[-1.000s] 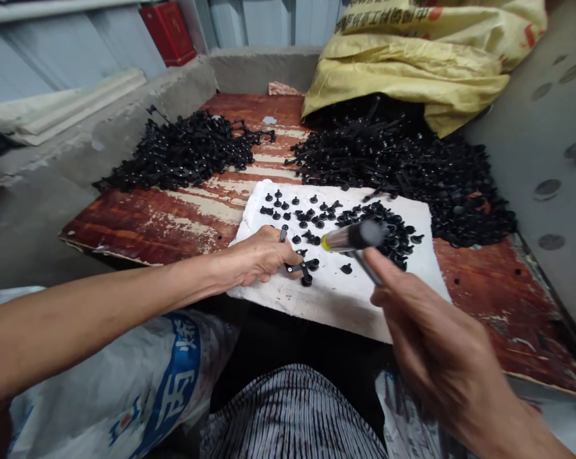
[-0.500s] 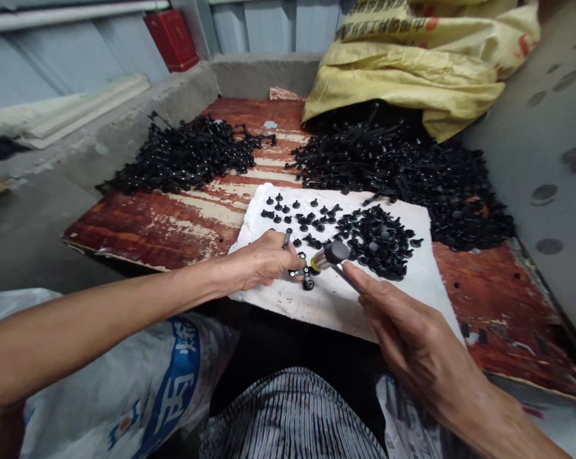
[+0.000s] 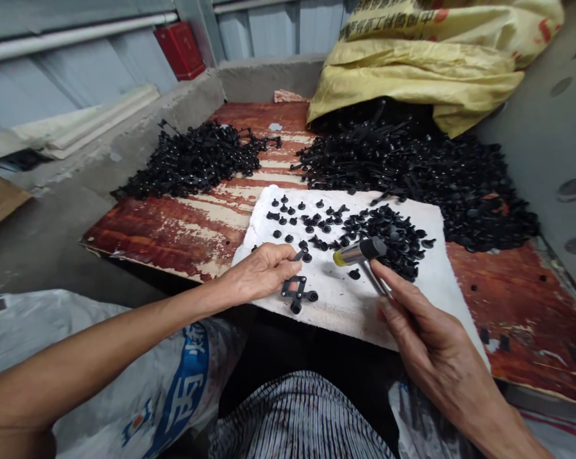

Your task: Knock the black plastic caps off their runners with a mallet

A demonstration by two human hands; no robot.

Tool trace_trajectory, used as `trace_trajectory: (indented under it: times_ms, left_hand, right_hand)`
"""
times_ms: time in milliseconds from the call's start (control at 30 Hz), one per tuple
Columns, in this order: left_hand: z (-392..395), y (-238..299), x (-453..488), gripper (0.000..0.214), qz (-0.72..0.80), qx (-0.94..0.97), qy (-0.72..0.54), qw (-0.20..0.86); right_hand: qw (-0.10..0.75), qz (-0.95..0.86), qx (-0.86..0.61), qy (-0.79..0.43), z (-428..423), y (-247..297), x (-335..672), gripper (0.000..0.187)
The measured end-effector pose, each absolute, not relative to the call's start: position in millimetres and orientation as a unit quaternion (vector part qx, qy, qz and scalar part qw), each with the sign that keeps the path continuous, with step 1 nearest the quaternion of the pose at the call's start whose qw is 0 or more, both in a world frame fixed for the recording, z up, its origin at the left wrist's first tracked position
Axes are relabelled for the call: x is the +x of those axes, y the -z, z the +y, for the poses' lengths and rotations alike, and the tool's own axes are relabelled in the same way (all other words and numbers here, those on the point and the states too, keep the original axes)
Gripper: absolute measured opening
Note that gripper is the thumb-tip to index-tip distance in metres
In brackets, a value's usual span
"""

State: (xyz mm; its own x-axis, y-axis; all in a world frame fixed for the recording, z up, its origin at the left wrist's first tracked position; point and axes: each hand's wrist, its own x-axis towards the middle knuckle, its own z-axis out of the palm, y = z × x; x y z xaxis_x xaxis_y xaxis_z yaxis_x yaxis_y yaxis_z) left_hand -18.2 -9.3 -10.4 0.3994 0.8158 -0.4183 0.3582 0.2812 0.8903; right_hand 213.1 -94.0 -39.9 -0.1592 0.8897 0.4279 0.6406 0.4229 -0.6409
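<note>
My left hand (image 3: 256, 274) rests at the near edge of a white foam sheet (image 3: 338, 306), its fingers pinched on a small black plastic piece (image 3: 298, 255). Just past the fingertips lies a black moulded runner frame (image 3: 294, 291). My right hand (image 3: 426, 331) is shut on the handle of a small hammer (image 3: 359, 252), which has a metal head, a black cap and a yellow tip. The hammer hangs above the sheet, apart from the left hand. Several loose black plastic pegs (image 3: 378, 236) are scattered and piled across the sheet.
Two large heaps of black moulded parts (image 3: 192, 162) (image 3: 412, 172) lie beyond the sheet on a worn red wooden board (image 3: 144, 236). A yellow sack (image 3: 426, 57) slumps behind them, between concrete and grey metal walls. A white woven sack (image 3: 125, 376) lies by my striped lap (image 3: 297, 421).
My right hand has carried the hammer rightward, away from the left fingers. My left hand has drawn back slightly, leaving the black runner frame visible.
</note>
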Motion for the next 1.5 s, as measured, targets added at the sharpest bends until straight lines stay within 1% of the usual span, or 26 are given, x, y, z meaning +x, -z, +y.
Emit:
trace_trajectory:
  times_ms: [433,767,1167,1333,1500]
  left_hand:
    - [-1,30,-24,0.024,0.504,0.596,-0.167,0.602]
    - [-2,19,-20,0.024,0.527,0.612,-0.128,0.575]
    - [-2,5,-17,0.03,0.538,0.65,-0.091,0.529]
    - [-1,5,-14,0.029,0.54,0.639,-0.098,0.54]
    - [-1,2,-11,0.03,0.555,0.622,-0.087,0.545]
  right_hand:
    - [0.392,-0.747,-0.512,-0.161,-94,41,213,0.054]
    - [0.393,-0.746,-0.512,-0.163,-93,43,214,0.055]
    - [0.391,-0.748,-0.513,-0.156,-93,41,213,0.053]
    - [0.396,-0.743,-0.518,-0.15,-93,42,213,0.047]
    - [0.402,-0.737,-0.52,-0.158,-93,43,213,0.049]
